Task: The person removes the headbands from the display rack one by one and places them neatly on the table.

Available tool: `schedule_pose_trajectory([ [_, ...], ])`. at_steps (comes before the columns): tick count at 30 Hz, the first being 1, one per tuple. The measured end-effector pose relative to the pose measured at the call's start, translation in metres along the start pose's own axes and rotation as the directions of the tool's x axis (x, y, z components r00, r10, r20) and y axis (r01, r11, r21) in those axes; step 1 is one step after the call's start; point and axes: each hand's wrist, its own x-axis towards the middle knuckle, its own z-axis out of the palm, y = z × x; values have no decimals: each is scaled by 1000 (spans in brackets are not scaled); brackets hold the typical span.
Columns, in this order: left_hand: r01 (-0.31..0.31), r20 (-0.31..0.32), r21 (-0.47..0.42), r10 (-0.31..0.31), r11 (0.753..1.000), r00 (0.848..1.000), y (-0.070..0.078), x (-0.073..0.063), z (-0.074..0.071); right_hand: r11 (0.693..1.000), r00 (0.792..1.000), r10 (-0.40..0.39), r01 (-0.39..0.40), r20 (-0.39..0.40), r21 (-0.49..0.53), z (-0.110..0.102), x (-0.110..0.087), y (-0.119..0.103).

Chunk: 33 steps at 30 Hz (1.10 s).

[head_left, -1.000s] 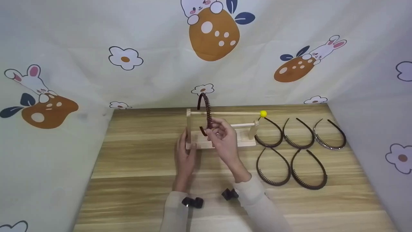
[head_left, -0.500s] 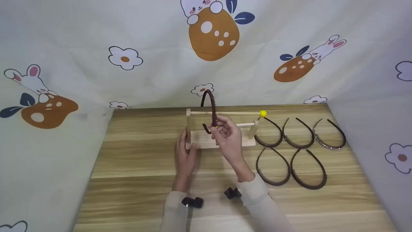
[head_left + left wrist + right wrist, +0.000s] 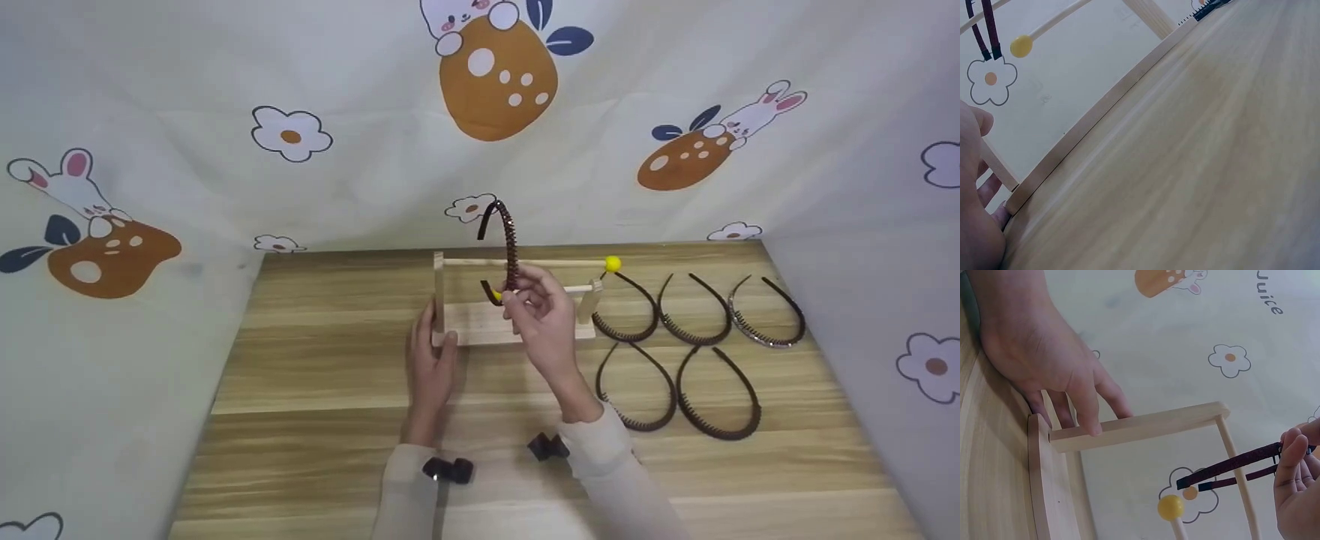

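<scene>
My right hand (image 3: 547, 319) pinches a dark brown toothed headband (image 3: 511, 240) near its lower side and holds it up at the wooden rack (image 3: 480, 334). In the right wrist view the rack's upper rod (image 3: 1235, 464) runs between the two arms of the headband (image 3: 1224, 467). Yellow balls cap the rod ends; the lower one (image 3: 1171, 507) sits close to the headband tips. My left hand (image 3: 433, 367) grips the rack's left end, its thumb at the front and its fingers round the upright post (image 3: 1145, 427). The right hand hides part of the lower rod.
Several dark headbands lie in two rows right of the rack, among them a glittery one (image 3: 772, 341) and a plain front one (image 3: 720, 394). The upper rod's yellow ball (image 3: 613, 264) overhangs the nearest headband. A printed cloth (image 3: 360, 195) rises behind the wood-grain table (image 3: 315, 390).
My right hand has moved rightward along the rack with the headband, which has risen slightly. The left hand and the rack have stayed in place.
</scene>
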Motion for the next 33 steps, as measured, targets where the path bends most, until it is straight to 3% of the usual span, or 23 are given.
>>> schedule_pose_trajectory([
  [17,15,23,-27,-15,1000,1000,-2,0,0,1000,1000,-24,24,-11,-15,-15,1,-1],
  [33,21,-2,-11,-21,1000,1000,-3,2,2,998,997,-68,67,-39,-13,-31,2,0],
])
